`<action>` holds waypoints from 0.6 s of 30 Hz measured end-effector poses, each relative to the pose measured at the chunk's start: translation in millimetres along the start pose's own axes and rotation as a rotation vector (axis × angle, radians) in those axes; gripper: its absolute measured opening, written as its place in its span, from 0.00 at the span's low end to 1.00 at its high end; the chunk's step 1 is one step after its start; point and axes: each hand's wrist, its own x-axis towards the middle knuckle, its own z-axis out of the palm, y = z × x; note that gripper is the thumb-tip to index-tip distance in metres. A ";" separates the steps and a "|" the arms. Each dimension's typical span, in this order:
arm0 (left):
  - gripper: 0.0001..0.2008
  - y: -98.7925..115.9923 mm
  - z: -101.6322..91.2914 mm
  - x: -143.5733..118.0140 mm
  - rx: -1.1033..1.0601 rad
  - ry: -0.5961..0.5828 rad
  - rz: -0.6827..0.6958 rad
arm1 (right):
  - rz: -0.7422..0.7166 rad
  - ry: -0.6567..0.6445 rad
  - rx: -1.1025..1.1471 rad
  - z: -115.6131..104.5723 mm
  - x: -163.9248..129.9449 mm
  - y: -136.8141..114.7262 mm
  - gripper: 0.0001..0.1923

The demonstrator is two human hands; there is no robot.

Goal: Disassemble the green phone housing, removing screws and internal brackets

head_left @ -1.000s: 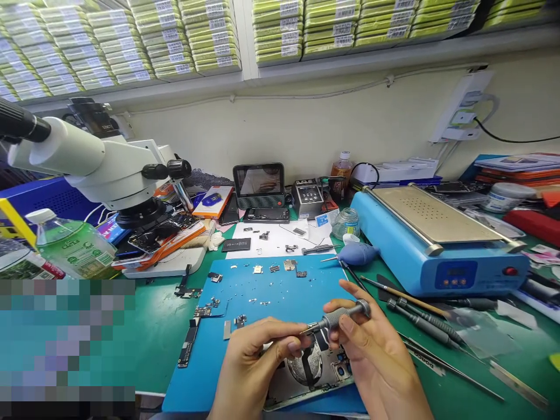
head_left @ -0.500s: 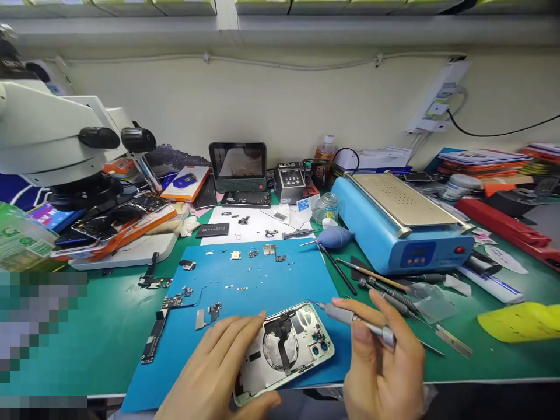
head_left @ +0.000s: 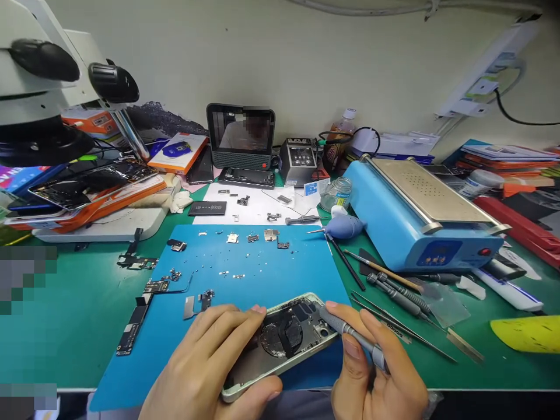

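An opened phone housing with a round black coil lies on the blue work mat near the front edge. My left hand rests over its left side, thumb under the lower edge, holding it steady. A small grey screwdriver is gripped in my right hand, its tip pointing into the housing's upper right corner. Tiny screws and metal brackets are laid out across the far part of the mat. A logic board lies at the mat's left edge.
A blue heating station stands at right, with tweezers and screwdrivers lying in front of it. A microscope hangs over the left, above stacked phones. A small screen, a bottle and a blue air blower sit behind.
The view tilted down and closer. My right hand brought the screwdriver tip from beside the housing into its upper right corner. My left hand closed further over the housing.
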 end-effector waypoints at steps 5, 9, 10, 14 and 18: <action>0.26 0.0 0.3 2.0 -0.022 0.010 -0.018 | 0.041 0.013 0.026 1.3 -2.6 -1.5 0.20; 0.26 0.8 1.7 2.4 -0.025 0.019 -0.040 | 0.099 0.034 0.050 3.9 -4.0 -7.3 0.19; 0.26 0.9 2.0 2.4 -0.027 0.024 -0.042 | 0.123 0.038 0.049 4.4 -4.2 -8.7 0.19; 0.26 1.7 1.9 2.3 -0.030 0.028 -0.043 | 0.174 0.043 0.023 5.2 -4.8 -11.1 0.15; 0.26 3.5 0.8 2.1 -0.029 0.019 -0.044 | 0.184 0.049 0.008 4.8 -5.2 -10.0 0.14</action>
